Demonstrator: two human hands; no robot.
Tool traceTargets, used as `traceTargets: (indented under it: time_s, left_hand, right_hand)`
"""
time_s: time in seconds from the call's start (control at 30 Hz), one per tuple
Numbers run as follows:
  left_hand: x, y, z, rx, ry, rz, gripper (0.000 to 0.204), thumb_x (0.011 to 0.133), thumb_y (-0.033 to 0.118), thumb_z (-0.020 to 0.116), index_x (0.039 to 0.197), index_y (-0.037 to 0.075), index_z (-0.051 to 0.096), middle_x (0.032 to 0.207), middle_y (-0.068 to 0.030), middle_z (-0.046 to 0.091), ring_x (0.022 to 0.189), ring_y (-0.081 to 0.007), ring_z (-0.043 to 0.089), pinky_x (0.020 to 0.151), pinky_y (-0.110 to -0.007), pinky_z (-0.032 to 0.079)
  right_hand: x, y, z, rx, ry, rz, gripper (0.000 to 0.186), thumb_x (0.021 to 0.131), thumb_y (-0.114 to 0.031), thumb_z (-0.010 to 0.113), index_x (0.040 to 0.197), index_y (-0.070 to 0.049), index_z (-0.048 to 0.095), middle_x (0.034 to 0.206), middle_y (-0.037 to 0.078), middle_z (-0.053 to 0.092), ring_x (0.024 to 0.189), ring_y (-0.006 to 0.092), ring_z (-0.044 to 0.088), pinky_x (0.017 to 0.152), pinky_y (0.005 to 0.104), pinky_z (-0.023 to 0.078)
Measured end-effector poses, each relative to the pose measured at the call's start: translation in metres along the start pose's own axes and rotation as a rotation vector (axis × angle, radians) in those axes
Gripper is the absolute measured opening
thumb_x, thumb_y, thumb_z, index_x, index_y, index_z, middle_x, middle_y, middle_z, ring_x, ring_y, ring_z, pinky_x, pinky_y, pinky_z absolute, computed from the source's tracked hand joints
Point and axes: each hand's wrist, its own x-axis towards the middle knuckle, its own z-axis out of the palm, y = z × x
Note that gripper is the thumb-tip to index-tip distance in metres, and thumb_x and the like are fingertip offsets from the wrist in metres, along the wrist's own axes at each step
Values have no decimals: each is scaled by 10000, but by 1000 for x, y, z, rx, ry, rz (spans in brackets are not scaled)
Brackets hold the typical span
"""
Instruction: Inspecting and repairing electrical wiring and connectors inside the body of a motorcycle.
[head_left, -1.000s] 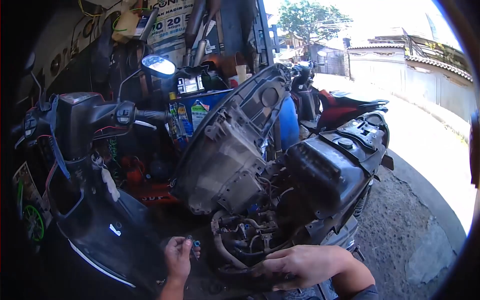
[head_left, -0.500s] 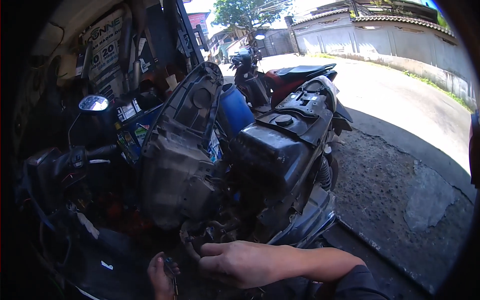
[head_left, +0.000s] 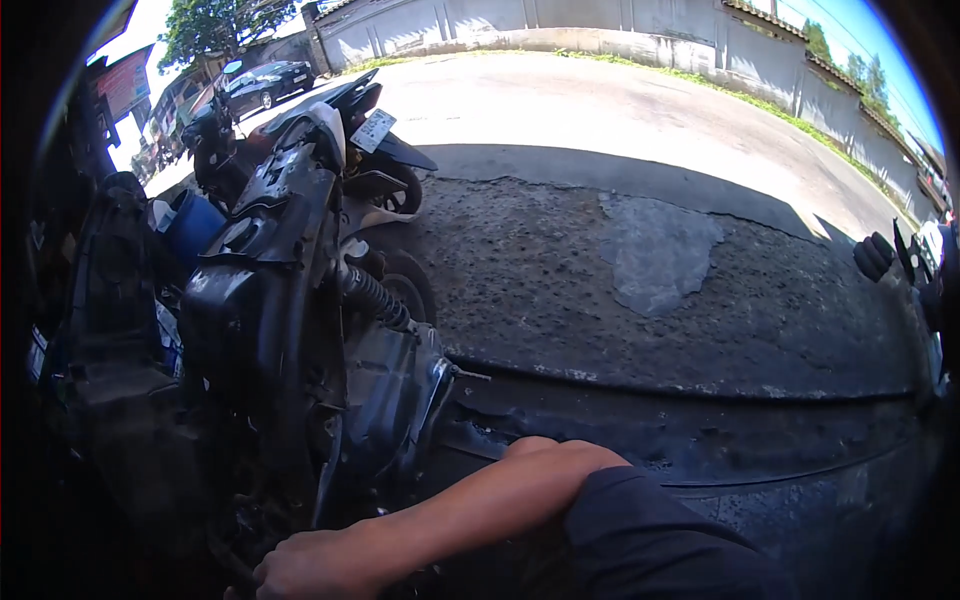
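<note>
My right hand (head_left: 315, 565) is low at the bottom edge, its fingers curled in toward the dark lower part of a partly stripped scooter (head_left: 255, 290). Shadow and the picture's edge hide the fingertips and whatever they grip. The bare right forearm reaches in from a dark sleeve (head_left: 640, 520). No part of my left hand shows. Above the right hand, the scooter's seat is off, leaving its black under-seat box and frame exposed. A coiled rear shock absorber (head_left: 375, 298) stands beside the rear wheel (head_left: 408, 285), with the grimy engine-side casing (head_left: 385, 395) below.
A dark plastic body part (head_left: 115, 300) stands at the left, near a blue barrel (head_left: 190, 228). Behind is another motorbike with a licence plate (head_left: 372, 130). A raised edge (head_left: 620, 380) borders rough ground with a pale patch (head_left: 660, 250). Farther off are a black car (head_left: 270, 85) and a wall.
The view has swung to the right, so the scooter now sits farther left. My left hand, earlier holding a thin tool, has left the picture. The right hand stays low by the scooter.
</note>
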Motion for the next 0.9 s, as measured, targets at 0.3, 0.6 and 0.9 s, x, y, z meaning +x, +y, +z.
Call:
traceTargets:
  time_s: [0.3,0.6,0.9]
  left_hand:
    - [2,17,66,-750,-385,-492,535,1051,347,458,1458,0,441,1333,-198,569,1167,-292,563,981,-436,490]
    - [0,26,83,-958,-404,-469,524,1042,318,466,1462,5,436,1356,-191,547,1184,-291,539,995,-445,476]
    - [11,1,111,-1231,-491,-425,481,1022,207,461,1455,1,434,1406,-181,503,1172,-282,531,995,-433,467]
  right_hand:
    - [-51,45,45,137,612,54,218,818,-162,689,851,38,608,776,160,611,826,359,633,725,460,527]
    - [-40,56,52,-23,332,95,353,857,-288,714,1071,-22,626,1070,214,601,1025,419,612,858,503,513]
    - [-49,45,38,-38,299,191,314,867,-273,704,1038,-17,642,1039,209,624,1033,419,615,873,505,506]
